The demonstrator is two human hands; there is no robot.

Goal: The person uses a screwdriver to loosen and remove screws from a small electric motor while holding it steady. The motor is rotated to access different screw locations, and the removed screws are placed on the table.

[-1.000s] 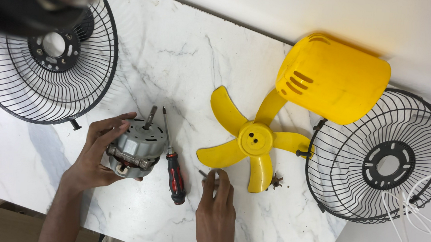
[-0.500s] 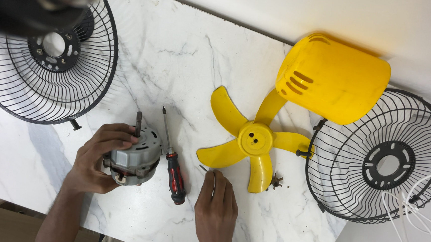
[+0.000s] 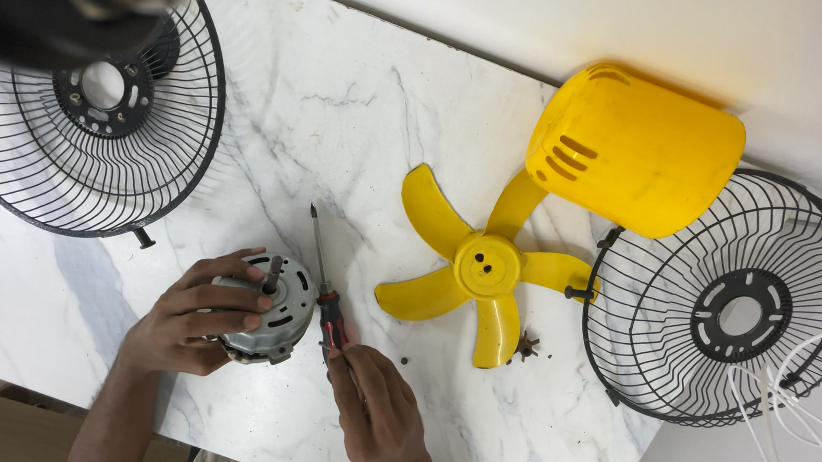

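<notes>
My left hand grips a grey metal fan motor standing on the white marble table, its shaft pointing up. Right beside the motor lies a screwdriver with a red and black handle, tip pointing away from me. My right hand closes its fingertips on the end of that handle. A yellow fan blade lies flat just right of the screwdriver.
A yellow motor cover lies at the back right, against a black wire guard. A second black wire guard lies at the back left. Small screws sit by the blade. White cables trail at the right edge.
My left hand has turned the motor from tilted to upright, shaft up. My right hand has slid left from the table by the blade onto the screwdriver's handle.
</notes>
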